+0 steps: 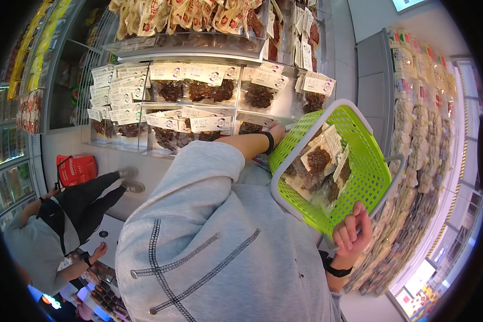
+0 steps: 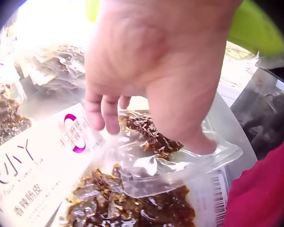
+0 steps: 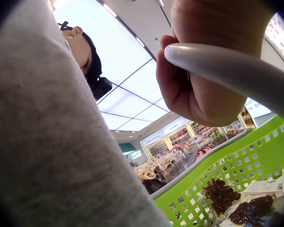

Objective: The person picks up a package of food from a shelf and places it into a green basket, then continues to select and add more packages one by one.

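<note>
My left hand (image 2: 151,71) reaches down with its fingers spread over packets of dark braised snack in a clear display bin. The thumb touches the clear edge of a plastic packet (image 2: 156,142), and the fingertips show beside a white label card (image 2: 47,161). In the head view that hand (image 1: 276,137) is partly hidden behind the green basket (image 1: 367,182). The basket's grey handle (image 3: 227,68) crosses close under my right wrist. My right hand (image 1: 351,231) lies palm up beside the rim, fingers loosely curled around nothing. Several snack packets (image 1: 319,161) lie inside the basket.
Clear-walled bins of carded packets (image 1: 204,83) stand ahead, with wrapped snacks (image 1: 188,16) on a higher tier. At the right hang rows of bagged goods (image 1: 410,139). A person (image 1: 70,214) with a red basket (image 1: 76,170) stands at the left.
</note>
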The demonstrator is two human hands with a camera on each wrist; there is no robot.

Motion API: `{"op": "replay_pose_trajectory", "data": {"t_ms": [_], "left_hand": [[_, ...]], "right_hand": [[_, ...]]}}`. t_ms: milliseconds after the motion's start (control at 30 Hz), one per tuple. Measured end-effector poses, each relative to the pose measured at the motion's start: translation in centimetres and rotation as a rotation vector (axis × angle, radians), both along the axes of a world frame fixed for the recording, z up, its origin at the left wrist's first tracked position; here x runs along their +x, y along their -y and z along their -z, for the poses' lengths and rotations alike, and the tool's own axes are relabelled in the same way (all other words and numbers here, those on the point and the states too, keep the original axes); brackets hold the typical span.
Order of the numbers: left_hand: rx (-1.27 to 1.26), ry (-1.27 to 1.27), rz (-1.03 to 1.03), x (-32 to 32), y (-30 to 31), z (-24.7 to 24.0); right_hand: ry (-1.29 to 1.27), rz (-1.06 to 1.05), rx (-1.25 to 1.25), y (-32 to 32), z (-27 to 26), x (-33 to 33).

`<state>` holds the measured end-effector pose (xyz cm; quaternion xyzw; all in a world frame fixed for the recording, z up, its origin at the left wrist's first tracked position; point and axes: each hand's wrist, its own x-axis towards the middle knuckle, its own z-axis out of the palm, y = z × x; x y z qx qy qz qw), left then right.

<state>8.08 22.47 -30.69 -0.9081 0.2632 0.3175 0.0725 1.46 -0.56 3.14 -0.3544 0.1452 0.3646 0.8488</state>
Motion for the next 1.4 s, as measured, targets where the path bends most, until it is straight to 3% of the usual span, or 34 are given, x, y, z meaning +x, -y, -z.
{"op": "replay_pose_trajectory", "data": {"t_ms": [467, 633, 833, 900, 1000, 1033, 1133, 1233, 1333, 1400], "left_hand": [[-0.119, 0.214, 0.191, -0.1, 2.4, 3.0], [-0.178, 0.376, 0.345, -0.3, 3.4, 4.9], [-0.205, 0.526, 0.385, -0.4, 5.0, 5.7], [-0.188, 0.548, 0.384, -0.3, 4.8, 5.2], [-0.056, 0.296, 0.354, 0.1, 4.0, 3.6], [-0.132, 0.383, 0.317, 0.0, 3.5, 4.2], [-0.3, 0.513, 0.536, 0.3, 2.4, 4.8], [-0.288, 0.559, 0.506, 0.2, 3.5, 6.1], [-0.315, 0.37, 0.166, 0.8, 5.0, 6.8], [-0.418, 0.346, 0.056, 1.7, 3.5, 1.9]], "right_hand": [[0.007, 0.055, 0.033, 0.4, -0.2, -0.1], [0.137, 0.166, 0.046, 4.8, -1.8, 0.0], [0.181, 0.256, 0.029, 9.5, -3.4, -1.1], [0.174, 0.268, -0.031, 10.1, -3.4, -1.5], [0.143, 0.305, -0.145, 10.4, -2.6, -2.1], [0.132, 0.318, -0.185, 10.5, -2.3, -2.1], [0.149, 0.305, -0.137, 10.5, -2.0, -2.1], [0.14, 0.272, -0.146, 10.9, -1.5, -2.1], [0.156, 0.278, -0.129, 10.6, -1.5, -2.2], [0.162, 0.269, -0.115, 10.9, -1.3, -2.2]]}}
